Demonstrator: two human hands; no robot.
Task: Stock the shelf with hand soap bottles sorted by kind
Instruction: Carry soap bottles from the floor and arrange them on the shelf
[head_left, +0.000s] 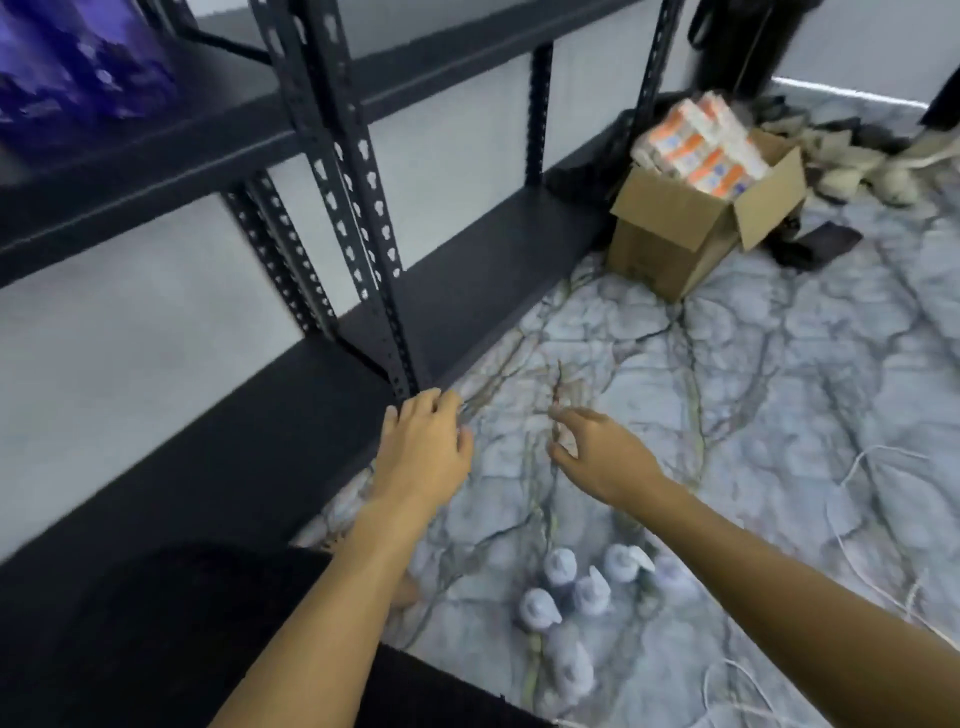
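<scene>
Several pale lilac hand soap pump bottles (584, 592) stand on the marbled floor between my forearms, blurred by motion. A black metal shelf (260, 415) runs along the left; its bottom board is bare. On an upper board at far left sit purple packs (78, 67). My left hand (423, 447) hovers at the bottom board's front edge beside an upright post, fingers loosely spread and holding nothing. My right hand (597, 452) reaches forward over the floor, fingers relaxed and empty.
An open cardboard box (675, 234) full of orange-and-white cartons (701, 145) stands on the floor at the shelf's far end. Dark and pale items (841, 156) lie behind it. White cables (872, 545) trail across the floor on the right.
</scene>
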